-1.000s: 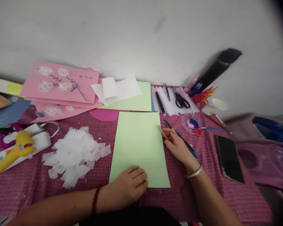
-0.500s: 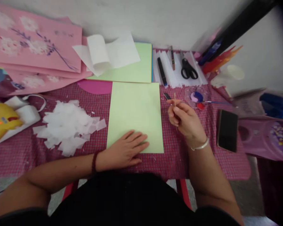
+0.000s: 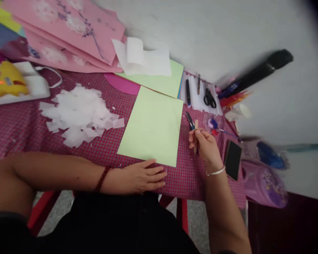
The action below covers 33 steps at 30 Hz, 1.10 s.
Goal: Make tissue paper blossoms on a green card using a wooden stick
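Observation:
A pale green sheet of paper (image 3: 153, 127) lies on the checked tablecloth in front of me. My left hand (image 3: 141, 176) rests palm down with fingers spread at its lower edge, the index fingertip by the paper and the rest on the cloth. To the right of the sheet, my right hand (image 3: 205, 144) pinches a slim tan stick (image 3: 196, 124), held upright with a narrow lower end; whether it is a pencil I cannot tell. A utility knife (image 3: 190, 120) lies just beyond those fingers, its lower end hidden behind them.
White paper scraps (image 3: 79, 113) are heaped at left, near a yellow glue gun (image 3: 9, 83). Pink flower cards (image 3: 76, 38) and a white paper roll (image 3: 135, 51) lie behind. Black scissors (image 3: 210, 98), a marker (image 3: 188, 92), a paint dish (image 3: 212, 122) and a phone (image 3: 233, 159) are at right.
My head view has turned and tilted. My left hand has slid off the green sheet toward the table's front edge. The right hand still holds the stick, and more of the knife shows.

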Tool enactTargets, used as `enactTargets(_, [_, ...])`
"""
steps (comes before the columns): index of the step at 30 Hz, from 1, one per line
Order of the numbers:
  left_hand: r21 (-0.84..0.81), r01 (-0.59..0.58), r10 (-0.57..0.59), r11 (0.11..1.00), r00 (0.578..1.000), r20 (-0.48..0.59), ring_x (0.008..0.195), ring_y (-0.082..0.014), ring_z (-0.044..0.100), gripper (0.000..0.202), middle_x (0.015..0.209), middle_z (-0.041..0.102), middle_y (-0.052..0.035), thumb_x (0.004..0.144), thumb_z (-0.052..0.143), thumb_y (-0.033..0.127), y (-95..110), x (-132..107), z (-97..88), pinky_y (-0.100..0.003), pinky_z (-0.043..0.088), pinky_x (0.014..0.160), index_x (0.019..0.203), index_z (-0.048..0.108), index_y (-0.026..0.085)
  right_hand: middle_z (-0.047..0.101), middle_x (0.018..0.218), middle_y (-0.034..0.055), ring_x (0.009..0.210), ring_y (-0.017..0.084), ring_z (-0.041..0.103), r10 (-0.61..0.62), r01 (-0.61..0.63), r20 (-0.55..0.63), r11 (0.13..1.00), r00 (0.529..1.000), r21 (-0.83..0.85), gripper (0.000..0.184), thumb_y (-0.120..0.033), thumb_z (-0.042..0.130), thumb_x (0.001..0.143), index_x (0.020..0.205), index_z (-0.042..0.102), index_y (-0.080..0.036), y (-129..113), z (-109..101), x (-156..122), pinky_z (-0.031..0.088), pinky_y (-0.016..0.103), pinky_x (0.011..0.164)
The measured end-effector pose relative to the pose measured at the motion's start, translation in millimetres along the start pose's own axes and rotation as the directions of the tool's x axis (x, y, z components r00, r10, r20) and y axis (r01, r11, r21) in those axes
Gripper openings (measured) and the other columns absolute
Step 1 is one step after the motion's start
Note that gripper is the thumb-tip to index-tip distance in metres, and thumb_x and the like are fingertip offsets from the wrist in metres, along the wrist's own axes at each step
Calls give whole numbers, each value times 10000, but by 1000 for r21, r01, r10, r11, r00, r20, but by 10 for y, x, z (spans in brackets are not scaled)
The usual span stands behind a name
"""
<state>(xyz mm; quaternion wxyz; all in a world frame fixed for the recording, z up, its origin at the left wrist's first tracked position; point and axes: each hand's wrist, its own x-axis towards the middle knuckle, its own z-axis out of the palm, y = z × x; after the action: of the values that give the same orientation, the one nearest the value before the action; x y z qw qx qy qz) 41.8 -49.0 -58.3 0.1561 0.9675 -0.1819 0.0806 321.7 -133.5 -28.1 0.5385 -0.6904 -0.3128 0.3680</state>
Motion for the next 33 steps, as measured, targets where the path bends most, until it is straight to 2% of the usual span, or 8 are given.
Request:
enactTargets(8, [5, -10, 10, 1000, 997, -71, 1336, -175, 456, 411, 1425, 520, -26, 936, 427, 208, 52, -44, 112, -346, 321, 1148, 1319, 564, 264, 594, 797, -12, 684, 116, 569, -298, 298, 5, 954, 954, 45, 101, -229, 530, 906, 904, 631, -233, -443, 530, -149, 468, 265, 630])
enactTargets(12, [-32, -24, 21, 999, 994, -110, 1326, -201, 460, 381, 1417, 528, -49, 941, 474, 320, -7, -9, -51, -396, 290, 1165, 1304, 564, 242, 623, 996, 19, 967, 169, 582, -607, 563, -254, 795, 753, -228, 132, -248, 546, 894, 829, 659, -227, -595, 645, -57, 466, 391, 900])
enactTargets(15, [-48, 121, -128, 991, 978, -162, 1354, -228, 422, 446, 1427, 514, -87, 931, 499, 408, -201, 8, -284, -427, 239, 1182, 1317, 541, 189, 636, 778, 14, 761, 156, 581, -623, 454, -171, 706, 763, -544, 203, -281, 580, 882, 719, 654, -185, -504, 609, 27, 482, 334, 745])
enactTargets(17, [-34, 257, -259, 966, 950, -175, 1380, -244, 387, 496, 1458, 476, -97, 914, 538, 411, -399, -9, -384, -438, 216, 1182, 1354, 504, 185, 620, 716, 0, 625, 130, 554, -580, 400, -231, 749, 781, -528, 189, -294, 555, 899, 785, 645, -174, -412, 584, 61, 462, 285, 613])
enactTargets(20, [15, 404, -399, 915, 907, -136, 1400, -280, 352, 577, 1510, 403, -105, 900, 556, 459, -689, -61, -365, -475, 187, 1172, 1407, 450, 205, 621, 717, -16, 501, 95, 493, -590, 420, -412, 797, 694, -435, 143, -291, 514, 924, 936, 613, -188, -320, 564, 78, 408, 238, 502])
enactTargets(25, [35, 468, -467, 883, 884, -23, 1431, -279, 290, 605, 1550, 342, -66, 922, 441, 571, -863, -125, -197, -487, 123, 1172, 1444, 401, 267, 666, 759, 2, 637, 130, 616, -465, 388, -65, 799, 883, -459, 93, -240, 569, 890, 901, 655, -207, -240, 492, 81, 490, 259, 592])
enactTargets(28, [49, 459, -459, 887, 888, -7, 1442, -263, 268, 608, 1563, 316, -54, 934, 381, 597, -849, -133, -170, -467, 102, 1177, 1458, 379, 288, 683, 889, 34, 809, 155, 650, -489, 384, -121, 796, 864, -468, 161, -204, 489, 926, 928, 649, -217, -189, 456, 87, 524, 307, 744])
enactTargets(33, [123, 466, -464, 876, 885, -43, 1419, -264, 311, 589, 1553, 339, -47, 928, 399, 594, -864, -134, -162, -448, 119, 1174, 1443, 412, 308, 670, 899, 49, 849, 168, 644, -474, 491, 172, 713, 864, -501, 144, -162, 512, 896, 949, 639, -206, -155, 519, 174, 523, 318, 800])
